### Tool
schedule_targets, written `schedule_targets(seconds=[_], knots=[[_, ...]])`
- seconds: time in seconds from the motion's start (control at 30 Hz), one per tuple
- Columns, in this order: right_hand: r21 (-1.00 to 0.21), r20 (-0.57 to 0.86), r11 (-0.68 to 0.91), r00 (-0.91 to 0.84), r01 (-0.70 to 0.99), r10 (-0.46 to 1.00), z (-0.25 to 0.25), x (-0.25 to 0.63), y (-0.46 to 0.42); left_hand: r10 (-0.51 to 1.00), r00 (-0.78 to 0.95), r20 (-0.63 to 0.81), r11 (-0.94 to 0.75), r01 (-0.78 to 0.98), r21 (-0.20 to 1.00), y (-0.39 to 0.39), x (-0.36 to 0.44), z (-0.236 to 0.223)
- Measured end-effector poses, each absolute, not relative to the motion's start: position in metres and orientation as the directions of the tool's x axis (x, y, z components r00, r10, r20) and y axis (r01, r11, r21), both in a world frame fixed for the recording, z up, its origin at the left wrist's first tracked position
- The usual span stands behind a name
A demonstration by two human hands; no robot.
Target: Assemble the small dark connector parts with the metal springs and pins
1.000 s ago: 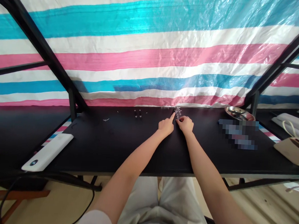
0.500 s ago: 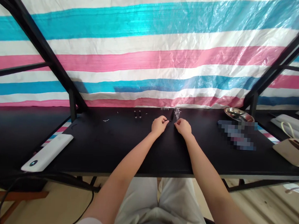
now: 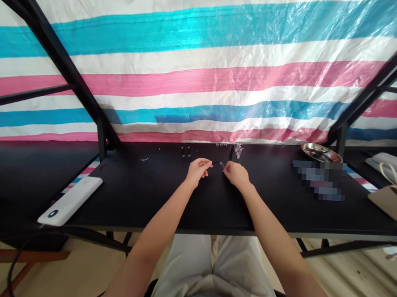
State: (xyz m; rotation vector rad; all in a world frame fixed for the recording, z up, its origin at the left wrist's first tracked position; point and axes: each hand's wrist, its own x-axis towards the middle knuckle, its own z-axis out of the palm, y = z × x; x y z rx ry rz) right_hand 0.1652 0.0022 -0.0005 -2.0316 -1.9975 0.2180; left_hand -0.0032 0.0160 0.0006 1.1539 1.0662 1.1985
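Note:
My left hand pinches a thin, short black piece that points right. Facing it, my right hand is closed on a small clear piece, whose tip points up and left. The two pieces are close together but apart, just above the black table. Beyond my right hand lie a small pile of clear pieces and some black pieces. A row of tiny silvery parts lies at the table's back edge. What exactly these parts are is too small to tell.
Two dark parts with pale ends lie left of my hands, and thin white scraps further left. A white power bank lies at the left edge. A metal dish, a blurred item and a beige bag are at right.
My hands have moved toward me and slightly apart. A clear piece now shows in my right hand's fingers, and the black piece in my left hand shows more plainly. The view has shifted slightly.

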Motion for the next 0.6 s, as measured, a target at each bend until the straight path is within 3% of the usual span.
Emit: schedule_targets(seconds=[0.3,0.6], knots=[[-0.228,0.088,0.018,0.003,0.973,0.996,0.006,0.162,-0.002,0.989,0.147,0.025,-0.007,-0.118,0.993,0.013,0.000,-0.001],[-0.126,0.117,0.061,-0.046,0.990,0.992,0.012,0.157,-0.009,0.991,0.068,0.118,-0.114,-0.063,0.991,0.010,0.003,0.000]])
